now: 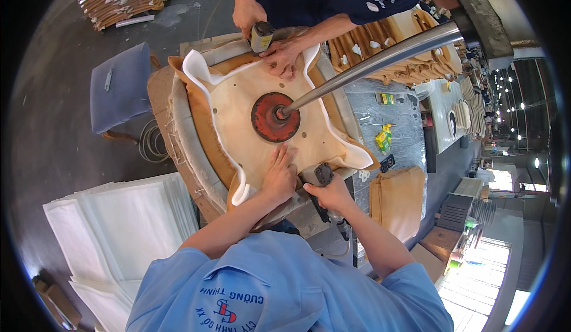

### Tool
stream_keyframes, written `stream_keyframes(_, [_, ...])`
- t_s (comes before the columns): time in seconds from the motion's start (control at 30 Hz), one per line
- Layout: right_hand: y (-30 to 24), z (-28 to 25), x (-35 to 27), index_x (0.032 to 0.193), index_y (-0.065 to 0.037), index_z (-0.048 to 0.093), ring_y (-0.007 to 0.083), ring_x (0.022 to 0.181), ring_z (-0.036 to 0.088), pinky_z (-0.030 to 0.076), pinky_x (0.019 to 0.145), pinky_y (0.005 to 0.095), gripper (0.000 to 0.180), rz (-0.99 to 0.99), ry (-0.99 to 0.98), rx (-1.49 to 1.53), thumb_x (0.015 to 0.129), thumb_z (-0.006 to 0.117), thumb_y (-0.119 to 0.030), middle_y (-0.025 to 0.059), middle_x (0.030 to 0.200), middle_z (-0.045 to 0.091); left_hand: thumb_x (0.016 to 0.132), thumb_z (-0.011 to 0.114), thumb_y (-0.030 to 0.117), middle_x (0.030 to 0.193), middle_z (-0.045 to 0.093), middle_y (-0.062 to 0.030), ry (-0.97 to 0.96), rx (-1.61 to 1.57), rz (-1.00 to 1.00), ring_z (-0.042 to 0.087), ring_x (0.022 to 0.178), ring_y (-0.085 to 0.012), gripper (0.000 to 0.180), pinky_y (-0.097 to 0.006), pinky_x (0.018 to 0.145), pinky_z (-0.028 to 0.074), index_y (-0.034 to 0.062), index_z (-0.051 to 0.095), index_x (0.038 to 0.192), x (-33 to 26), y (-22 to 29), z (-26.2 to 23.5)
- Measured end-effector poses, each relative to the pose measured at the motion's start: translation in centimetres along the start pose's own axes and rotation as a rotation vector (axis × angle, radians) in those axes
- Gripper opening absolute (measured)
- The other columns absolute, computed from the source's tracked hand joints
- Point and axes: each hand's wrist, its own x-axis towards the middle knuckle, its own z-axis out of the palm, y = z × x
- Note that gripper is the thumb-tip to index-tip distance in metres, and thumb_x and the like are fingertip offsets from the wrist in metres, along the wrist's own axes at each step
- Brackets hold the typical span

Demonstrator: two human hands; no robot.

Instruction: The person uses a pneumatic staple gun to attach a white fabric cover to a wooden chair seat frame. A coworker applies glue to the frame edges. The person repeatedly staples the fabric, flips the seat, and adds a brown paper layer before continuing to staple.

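Blue sleeves, left hand (278, 176) fingers released flat on plywood panel (262, 103), right hand (332, 193) fingers grasping staple gun (323, 174)

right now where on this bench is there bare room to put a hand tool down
Bare grey bench top lies right of the seat panel, between the steel arm and the tan fabric stack; only small yellow-green items sit there. The panel is crowded: red press disc, left hand, right hand gripping a stapler, a co-worker's hands.

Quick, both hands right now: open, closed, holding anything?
Left hand: open, pressed flat on the seat panel, holding nothing.
Right hand: closed around the staple gun at the panel's near edge.
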Motion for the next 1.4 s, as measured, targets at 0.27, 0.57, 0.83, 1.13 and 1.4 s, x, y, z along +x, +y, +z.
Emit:
stream_keyframes(0.27, [-0.1,0.7,-0.6,0.093,0.001,0.069,0.0126,0.049,0.060,0.047,0.046,0.0313,0.031,-0.055,-0.049,0.024,0.090,0.084,-0.026,0.0041,0.067,0.067,0.084,0.069,0.004,0.153,0.047,-0.0207,0.023,0.015,-0.008,0.028,0.157,-0.0452,0.009,-0.058,0.130,0.020,-0.0035,0.070,0.088,0.0,-0.8,0.0])
stream_keyframes(0.57, [-0.3,0.3,-0.8,0.090,-0.001,0.071,0.0119,0.048,0.059,0.046,0.045,0.0307,0.027,-0.036,-0.074,0.062,0.090,0.084,-0.024,0.0040,0.067,0.067,0.082,0.075,0.010,0.163,0.039,-0.0175,-0.044,0.092,-0.108,0.022,0.161,-0.0396,0.062,-0.058,0.131,0.017,0.0001,0.054,0.140,-3.0,1.0,-2.2])
stream_keyframes(0.83, [-0.8,1.4,-1.0,0.093,0.001,0.070,0.0115,0.046,0.057,0.045,0.042,0.0301,0.025,-0.022,-0.053,0.076,0.092,0.082,-0.022,0.0032,0.066,0.064,0.080,0.078,0.012,0.164,0.038,-0.0170,-0.080,0.156,-0.129,0.024,0.161,-0.0375,0.077,-0.054,0.131,0.019,0.0006,0.048,0.150,-2.7,0.8,-2.1])
stream_keyframes(1.13, [2.2,1.6,-3.7,0.108,-0.003,0.070,0.0130,0.051,0.060,0.047,0.045,0.0300,0.026,-0.029,0.001,0.410,0.094,0.082,-0.021,0.0008,0.078,0.065,0.082,0.077,0.012,0.157,0.044,-0.0227,-0.071,0.077,-0.149,0.035,0.154,-0.0408,0.071,-0.053,0.127,0.028,-0.0036,0.050,0.146,-4.8,2.9,-4.4])
stream_keyframes(1.4, [5.2,2.1,-4.8,0.103,-0.003,0.072,0.0106,0.053,0.061,0.048,0.047,0.0286,0.026,-0.145,0.002,0.447,0.092,0.084,-0.023,0.0015,0.078,0.069,0.087,0.071,0.013,0.152,0.049,-0.0247,-0.281,0.105,0.081,0.048,0.142,-0.0416,0.060,-0.049,0.120,0.040,-0.0033,0.054,0.143,-9.5,5.3,-3.1])
